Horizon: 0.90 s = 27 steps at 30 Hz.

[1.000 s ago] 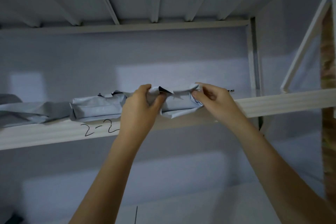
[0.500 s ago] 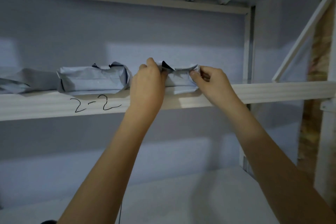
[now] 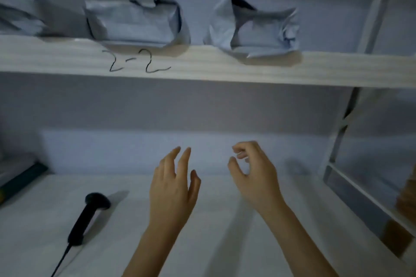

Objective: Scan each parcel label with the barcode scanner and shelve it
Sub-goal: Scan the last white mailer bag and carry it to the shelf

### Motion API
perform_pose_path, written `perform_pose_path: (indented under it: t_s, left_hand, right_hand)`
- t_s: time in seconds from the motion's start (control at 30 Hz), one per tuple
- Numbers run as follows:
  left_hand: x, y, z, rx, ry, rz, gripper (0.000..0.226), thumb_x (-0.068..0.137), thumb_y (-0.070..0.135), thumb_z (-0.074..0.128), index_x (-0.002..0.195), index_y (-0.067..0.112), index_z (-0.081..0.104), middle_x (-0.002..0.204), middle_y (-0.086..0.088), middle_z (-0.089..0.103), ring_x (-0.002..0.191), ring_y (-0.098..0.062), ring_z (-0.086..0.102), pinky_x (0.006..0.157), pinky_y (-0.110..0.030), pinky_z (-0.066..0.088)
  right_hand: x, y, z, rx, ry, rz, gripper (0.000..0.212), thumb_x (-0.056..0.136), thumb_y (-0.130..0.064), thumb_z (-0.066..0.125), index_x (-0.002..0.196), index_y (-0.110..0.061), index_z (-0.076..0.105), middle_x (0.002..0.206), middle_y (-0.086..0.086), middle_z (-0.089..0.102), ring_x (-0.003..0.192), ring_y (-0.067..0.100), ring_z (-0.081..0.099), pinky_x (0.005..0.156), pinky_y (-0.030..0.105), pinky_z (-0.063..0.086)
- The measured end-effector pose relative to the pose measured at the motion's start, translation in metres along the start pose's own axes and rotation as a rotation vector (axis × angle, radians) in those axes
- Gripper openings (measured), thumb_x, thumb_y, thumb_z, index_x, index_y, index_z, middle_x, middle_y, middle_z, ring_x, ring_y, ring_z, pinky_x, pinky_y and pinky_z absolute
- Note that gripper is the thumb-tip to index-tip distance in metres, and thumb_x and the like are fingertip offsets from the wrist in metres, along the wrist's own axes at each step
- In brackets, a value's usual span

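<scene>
Both my hands are empty above the bench: left hand [image 3: 173,189] spread, right hand [image 3: 254,175] loosely curled. Parcel [image 3: 254,29] sits shelved right of the "2-2" mark [image 3: 137,62]. Next I need the scanner [image 3: 90,216], lower left.

Two crumpled grey plastic parcels [image 3: 137,20] [image 3: 254,27] crowd the front edge of the white wooden upper shelf [image 3: 225,67], a narrow gap between them. Below, a black corded barcode scanner [image 3: 89,216] lies toward the lower shelf's [image 3: 225,243] left edge; the centre and right stay open.

Parcel storeroom, shelf [image 3: 225,69] (marked 2-2), scanner [image 3: 87,216]
</scene>
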State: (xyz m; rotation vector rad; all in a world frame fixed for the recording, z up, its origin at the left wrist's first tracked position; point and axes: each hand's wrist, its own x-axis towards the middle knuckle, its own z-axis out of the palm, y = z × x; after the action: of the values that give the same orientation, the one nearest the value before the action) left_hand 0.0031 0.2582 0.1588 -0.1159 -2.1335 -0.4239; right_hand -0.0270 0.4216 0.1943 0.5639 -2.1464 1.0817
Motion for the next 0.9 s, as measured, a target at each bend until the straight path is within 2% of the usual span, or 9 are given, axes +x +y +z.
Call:
perform_pose_path:
  t_s: [0.07,0.13,0.23,0.33,0.5,0.57,0.7,0.9]
  left_hand:
    - [-0.019,-0.023,0.003,0.058,-0.130,-0.112,0.047,0.085,0.030,0.041,0.124,0.005,0.050,0.120,-0.022,0.058,0.104,-0.038,0.060,0.079,-0.042,0.053]
    - [-0.035,-0.047,0.001,0.134,-0.229,-0.199,0.050,0.083,0.032,0.041,0.120,0.002,0.054,0.116,-0.024,0.059,0.099,-0.040,0.061,0.075,-0.042,0.054]
    - [-0.059,-0.080,-0.009,0.234,-0.306,-0.308,0.046,0.083,0.029,0.052,0.117,-0.002,0.056,0.110,-0.026,0.060,0.096,-0.042,0.061,0.073,-0.042,0.054]
    - [-0.081,-0.103,-0.026,0.295,-0.348,-0.416,0.046,0.081,0.022,0.067,0.120,0.000,0.054,0.112,-0.022,0.058,0.096,-0.039,0.059,0.073,-0.041,0.052]
    - [-0.105,-0.143,-0.059,0.329,-0.362,-0.554,0.050,0.084,0.025,0.064,0.126,0.001,0.050,0.118,-0.020,0.053,0.101,-0.037,0.056,0.078,-0.040,0.048]
    - [-0.110,-0.163,-0.073,0.340,-0.372,-0.598,0.053,0.087,0.028,0.060,0.132,0.004,0.046,0.125,-0.018,0.050,0.108,-0.034,0.054,0.085,-0.038,0.047]
    - [-0.119,-0.210,-0.099,0.352,-0.408,-0.636,0.058,0.090,0.035,0.056,0.138,0.007,0.039,0.132,-0.017,0.046,0.118,-0.032,0.048,0.092,-0.037,0.044]
    - [-0.127,-0.286,-0.142,0.346,-0.442,-0.685,0.060,0.092,0.038,0.053,0.141,0.009,0.035,0.137,-0.015,0.042,0.123,-0.030,0.045,0.095,-0.036,0.043]
  right_hand:
    - [-0.014,0.013,0.032,0.010,-0.271,0.168,0.035,0.088,-0.029,0.057,0.119,-0.016,0.050,0.118,-0.005,0.055,0.103,0.009,0.055,0.087,0.027,0.045]
    - [-0.025,0.019,0.059,0.010,-0.458,0.223,0.048,0.088,-0.032,0.057,0.130,-0.015,0.042,0.131,0.000,0.050,0.116,0.016,0.052,0.095,0.034,0.044]
    - [-0.038,0.015,0.095,0.020,-0.640,0.229,0.057,0.088,-0.039,0.057,0.135,-0.014,0.036,0.137,0.004,0.045,0.120,0.022,0.050,0.099,0.039,0.043]
    - [-0.047,0.003,0.126,0.051,-0.777,0.211,0.060,0.088,-0.043,0.055,0.137,-0.015,0.033,0.140,0.004,0.042,0.122,0.020,0.048,0.098,0.035,0.042]
    - [-0.061,-0.032,0.175,0.099,-0.918,0.190,0.061,0.089,-0.043,0.053,0.138,-0.015,0.032,0.142,0.004,0.040,0.123,0.020,0.048,0.096,0.032,0.041]
    - [-0.066,-0.048,0.193,0.116,-0.953,0.194,0.061,0.089,-0.043,0.053,0.139,-0.016,0.032,0.143,0.004,0.039,0.122,0.020,0.048,0.095,0.031,0.040]
    - [-0.071,-0.081,0.232,0.125,-0.993,0.223,0.060,0.090,-0.041,0.053,0.138,-0.013,0.032,0.143,0.008,0.039,0.125,0.024,0.046,0.099,0.034,0.040]
    - [-0.078,-0.133,0.291,0.153,-1.005,0.269,0.057,0.089,-0.039,0.056,0.134,-0.012,0.035,0.131,0.011,0.049,0.115,0.026,0.053,0.097,0.041,0.045]
